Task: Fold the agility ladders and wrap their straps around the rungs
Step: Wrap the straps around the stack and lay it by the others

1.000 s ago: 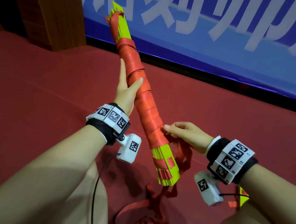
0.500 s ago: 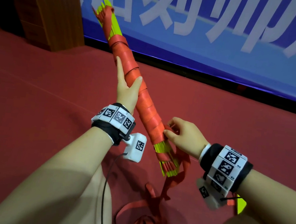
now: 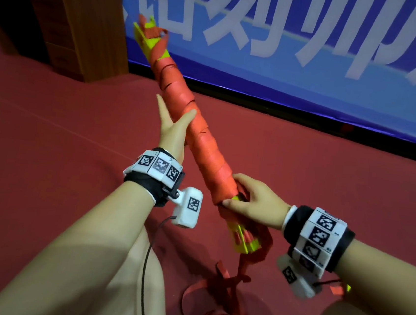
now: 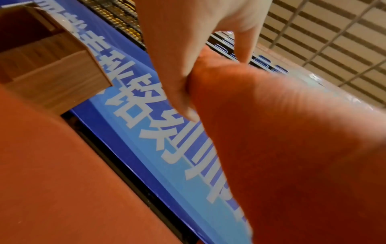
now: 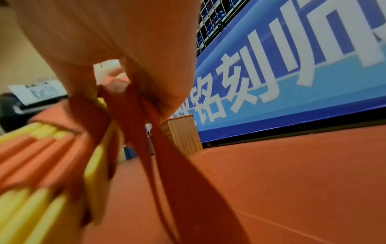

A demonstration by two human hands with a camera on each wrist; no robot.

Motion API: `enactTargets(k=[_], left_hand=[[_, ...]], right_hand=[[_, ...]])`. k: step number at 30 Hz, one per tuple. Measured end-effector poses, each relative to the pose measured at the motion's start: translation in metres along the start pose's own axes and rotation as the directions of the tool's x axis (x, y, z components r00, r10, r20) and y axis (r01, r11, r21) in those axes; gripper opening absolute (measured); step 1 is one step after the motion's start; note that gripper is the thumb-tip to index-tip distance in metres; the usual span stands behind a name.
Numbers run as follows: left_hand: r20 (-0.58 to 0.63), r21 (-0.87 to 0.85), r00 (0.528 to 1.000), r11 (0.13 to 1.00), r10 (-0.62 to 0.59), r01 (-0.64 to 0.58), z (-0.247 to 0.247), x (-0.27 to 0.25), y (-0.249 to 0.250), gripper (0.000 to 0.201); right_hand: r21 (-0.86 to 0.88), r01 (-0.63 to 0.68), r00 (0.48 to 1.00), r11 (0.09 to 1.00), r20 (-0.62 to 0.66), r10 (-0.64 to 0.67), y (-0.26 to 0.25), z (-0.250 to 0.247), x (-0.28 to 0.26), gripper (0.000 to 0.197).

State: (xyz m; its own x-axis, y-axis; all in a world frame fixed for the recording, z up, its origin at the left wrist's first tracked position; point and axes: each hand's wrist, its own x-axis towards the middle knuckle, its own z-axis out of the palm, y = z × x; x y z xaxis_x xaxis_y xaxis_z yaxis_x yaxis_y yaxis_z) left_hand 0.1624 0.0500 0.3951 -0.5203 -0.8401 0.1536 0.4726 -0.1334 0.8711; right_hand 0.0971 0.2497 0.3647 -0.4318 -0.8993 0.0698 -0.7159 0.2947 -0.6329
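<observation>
The strap (image 3: 203, 141) wound round the bundle looks like flat woven cloth, orange-red and matt, with a fine ribbed weave in the left wrist view. The yellow rungs (image 3: 243, 240) look like smooth, slightly shiny plastic. The red floor (image 3: 51, 128) appears matt and finely textured. The cabinet (image 3: 87, 29) shows wood grain, and the blue banner (image 3: 314, 66) has a smooth, faintly glossy face.

Dark red carpeted floor (image 3: 47, 166), big blue banner with white Chinese lettering (image 3: 313, 73) along the wall, brown wooden cabinet (image 3: 82, 28) at its left end.
</observation>
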Motion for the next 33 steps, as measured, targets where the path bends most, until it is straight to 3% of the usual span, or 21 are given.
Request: enactTargets(k=[4, 7, 14, 20, 24, 27, 29, 31, 33], left_hand=[[0.195, 0.060, 0.980, 0.997, 0.026, -0.038, -0.009, -0.009, 0.003, 0.105], [0.204, 0.153, 0.974, 0.979, 0.099, -0.132, -0.012, -0.016, 0.006, 0.103], [0.140, 0.205, 0.975, 0.959, 0.172, -0.198, -0.022, -0.011, 0.014, 0.103], [0.179, 0.241, 0.965, 0.942, 0.194, -0.234, -0.024, -0.011, 0.016, 0.102], [0.204, 0.280, 0.950, 0.916, 0.236, -0.288, -0.021, -0.012, 0.018, 0.099], [0.194, 0.290, 0.943, 0.903, 0.270, -0.317, -0.020, -0.012, 0.017, 0.097], [0.183, 0.293, 0.942, 0.899, 0.281, -0.325, -0.020, -0.011, 0.017, 0.098], [0.161, 0.301, 0.944, 0.897, 0.287, -0.323, -0.020, -0.011, 0.017, 0.099], [0.135, 0.308, 0.946, 0.895, 0.295, -0.323, -0.020, -0.010, 0.017, 0.100]], right_hand=[[0.391, 0.031, 0.975, 0.920, 0.191, -0.114, -0.009, 0.009, -0.005, 0.024], [0.430, 0.037, 0.965, 0.902, 0.219, -0.144, -0.013, 0.014, -0.004, 0.026], [0.486, -0.194, 0.980, 0.852, 0.143, 0.141, -0.003, 0.016, 0.009, 0.026], [0.669, -0.272, 0.962, 0.692, 0.211, 0.174, -0.003, 0.010, 0.006, 0.028], [0.482, -0.223, 0.975, 0.847, 0.130, 0.182, 0.004, 0.011, 0.013, 0.029], [0.089, -0.136, 0.989, 0.987, -0.041, 0.140, 0.009, 0.009, 0.014, 0.030], [-0.106, -0.110, 0.987, 0.988, -0.133, 0.096, 0.011, 0.010, 0.014, 0.031], [-0.094, -0.119, 0.981, 0.988, -0.167, 0.102, 0.010, 0.009, 0.014, 0.028], [0.000, -0.159, 0.980, 0.987, -0.122, 0.158, 0.008, 0.007, 0.014, 0.024]])
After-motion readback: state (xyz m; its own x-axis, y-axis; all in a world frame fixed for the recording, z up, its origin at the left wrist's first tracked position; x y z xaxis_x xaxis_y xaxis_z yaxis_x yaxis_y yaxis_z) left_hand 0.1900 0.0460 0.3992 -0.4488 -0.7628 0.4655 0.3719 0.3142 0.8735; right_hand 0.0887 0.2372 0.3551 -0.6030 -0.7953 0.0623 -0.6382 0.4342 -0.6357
